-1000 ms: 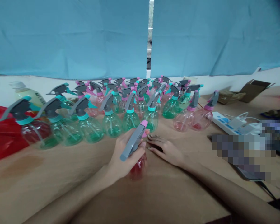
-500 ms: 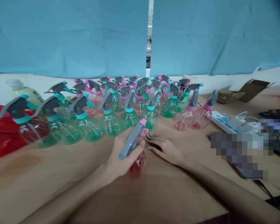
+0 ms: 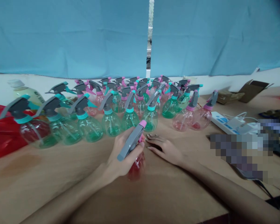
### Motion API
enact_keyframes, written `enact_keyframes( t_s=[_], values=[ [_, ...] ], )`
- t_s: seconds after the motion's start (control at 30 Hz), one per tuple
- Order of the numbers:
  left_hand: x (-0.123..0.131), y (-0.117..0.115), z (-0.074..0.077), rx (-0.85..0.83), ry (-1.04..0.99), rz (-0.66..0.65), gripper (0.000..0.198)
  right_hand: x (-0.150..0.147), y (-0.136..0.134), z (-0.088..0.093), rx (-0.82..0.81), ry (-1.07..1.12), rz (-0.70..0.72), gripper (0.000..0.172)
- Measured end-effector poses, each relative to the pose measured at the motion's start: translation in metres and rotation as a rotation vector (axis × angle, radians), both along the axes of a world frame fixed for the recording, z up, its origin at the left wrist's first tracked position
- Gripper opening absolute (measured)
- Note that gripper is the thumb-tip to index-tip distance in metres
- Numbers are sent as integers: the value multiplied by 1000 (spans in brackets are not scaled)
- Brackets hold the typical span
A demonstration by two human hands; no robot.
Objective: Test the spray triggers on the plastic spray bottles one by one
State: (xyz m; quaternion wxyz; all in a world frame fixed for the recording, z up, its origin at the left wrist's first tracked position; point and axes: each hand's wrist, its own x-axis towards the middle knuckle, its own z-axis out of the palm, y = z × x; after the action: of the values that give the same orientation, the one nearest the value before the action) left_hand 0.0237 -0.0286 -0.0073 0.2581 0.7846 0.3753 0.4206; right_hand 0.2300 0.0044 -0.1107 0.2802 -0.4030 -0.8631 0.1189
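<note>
A pink spray bottle (image 3: pixel 137 169) with a grey and pink spray head stands low in the middle of the table. My left hand (image 3: pixel 124 152) is closed around its neck and head, with fingers at the pink trigger. Red-pink liquid shows in the bottle's lower part. Just right of it, my right hand (image 3: pixel 164 149) lies palm down on the table, fingers stretched and slightly bent, holding nothing. Beyond the hands, a green spray bottle (image 3: pixel 130 119) and several like it form a front row. Two pink spray bottles (image 3: pixel 200 118) stand at the row's right.
More green and pink spray bottles crowd behind the front row. A red plastic bag (image 3: pixel 7 133) and a white-capped bottle (image 3: pixel 25 93) are at the left. At the right are a white power strip (image 3: pixel 224 121), cables and an opened cardboard box (image 3: pixel 254 90). Blue sheeting (image 3: pixel 84 37) covers the wall.
The pink trigger on the bottle in my left hand looks pulled in a little, and the spray head has shifted slightly. My right hand has stayed where it was.
</note>
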Motion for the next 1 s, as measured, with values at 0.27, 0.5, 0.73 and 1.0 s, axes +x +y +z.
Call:
enact_keyframes(
  t_s=[0.27,0.5,0.73,1.0],
  values=[
    [-1,3,0,1,18,-16,15,-2,0,0,18,-12,7,37],
    [-5,5,-2,38,28,-61,22,-4,-2,2,9,-51,-15,36],
    [-14,18,-2,55,14,-75,21,-7,-3,4,4,-28,-31,36],
    [-21,27,-1,36,22,-45,21,-8,-2,4,2,-2,-35,36]
  ],
)
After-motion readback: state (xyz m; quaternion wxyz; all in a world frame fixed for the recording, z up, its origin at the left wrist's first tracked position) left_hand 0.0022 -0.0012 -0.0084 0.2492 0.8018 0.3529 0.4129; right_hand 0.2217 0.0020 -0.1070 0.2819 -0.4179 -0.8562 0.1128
